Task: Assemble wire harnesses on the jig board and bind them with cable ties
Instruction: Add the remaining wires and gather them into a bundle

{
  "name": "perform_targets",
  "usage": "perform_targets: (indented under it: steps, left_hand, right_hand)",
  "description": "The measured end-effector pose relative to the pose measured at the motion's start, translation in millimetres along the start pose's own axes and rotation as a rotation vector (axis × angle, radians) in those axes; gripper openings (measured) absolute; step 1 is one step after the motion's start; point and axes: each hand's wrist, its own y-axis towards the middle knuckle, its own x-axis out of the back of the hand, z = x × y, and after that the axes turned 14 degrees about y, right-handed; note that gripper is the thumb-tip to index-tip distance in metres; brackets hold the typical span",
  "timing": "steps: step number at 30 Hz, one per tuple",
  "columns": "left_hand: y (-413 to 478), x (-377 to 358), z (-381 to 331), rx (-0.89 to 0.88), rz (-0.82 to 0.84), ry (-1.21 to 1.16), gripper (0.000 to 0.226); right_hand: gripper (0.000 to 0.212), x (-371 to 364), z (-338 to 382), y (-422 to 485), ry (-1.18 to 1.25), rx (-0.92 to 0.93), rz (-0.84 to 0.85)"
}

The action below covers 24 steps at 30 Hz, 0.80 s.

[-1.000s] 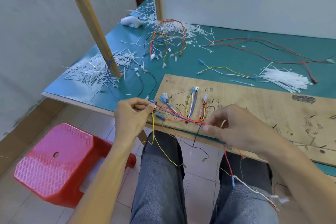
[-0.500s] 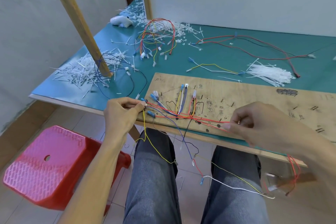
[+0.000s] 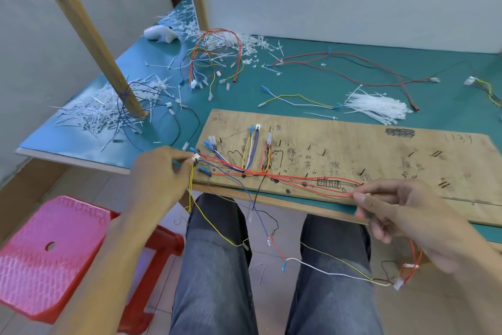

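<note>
Red wires (image 3: 312, 182) are pinched at their right end between thumb and forefinger of the right hand (image 3: 402, 209), above the near edge of the jig board (image 3: 353, 150). At their other end a white connector (image 3: 196, 156) is pinched by the fingertips of the left hand (image 3: 160, 171) at the board's left corner. The wires are held stretched along the board's front. Yellow, blue and white leads (image 3: 217, 228) are seen hanging over the knees. Beyond the board, a bundle of white cable ties (image 3: 377, 106) is laid on the green table (image 3: 326, 82), and cut tie ends (image 3: 92, 114) are heaped at the far left.
</note>
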Motion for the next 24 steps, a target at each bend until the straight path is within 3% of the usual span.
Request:
perform_targets:
  steps: [3,6,8,10,12,15,24]
  left_hand:
    - [-5.3,17.7,-16.0,-0.276,0.174,0.495,0.019]
    - [-16.0,31.6,-35.8,-0.267,0.265,0.665,0.028]
    - [-21.3,36.1,-48.2,-0.282,0.162,0.645,0.031]
    - [-28.3,33.0,-59.7,-0.41,0.07,0.516,0.037]
    - [-35.2,24.5,-70.3,-0.574,0.073,0.38,0.049]
    - [-46.9,8.6,-81.8,-0.742,0.086,0.383,0.065]
    - [-63.6,-21.0,-97.2,-0.859,0.025,0.41,0.082]
  right_hand:
    - [0.009,-0.9,-4.5,2.8,0.032,-0.009,-0.045]
    - [0.007,-0.5,-4.8,5.4,0.054,-0.017,-0.065]
    - [0.006,-0.9,-5.3,6.4,0.066,-0.016,-0.065]
    - [0.008,-0.3,-6.2,6.5,0.078,-0.011,-0.059]
    - [0.014,1.3,-6.9,6.5,0.087,-0.007,-0.056]
    - [0.021,4.9,-7.2,6.1,0.122,-0.003,-0.045]
    - [0.02,5.4,-0.7,12.6,0.165,0.044,-0.09]
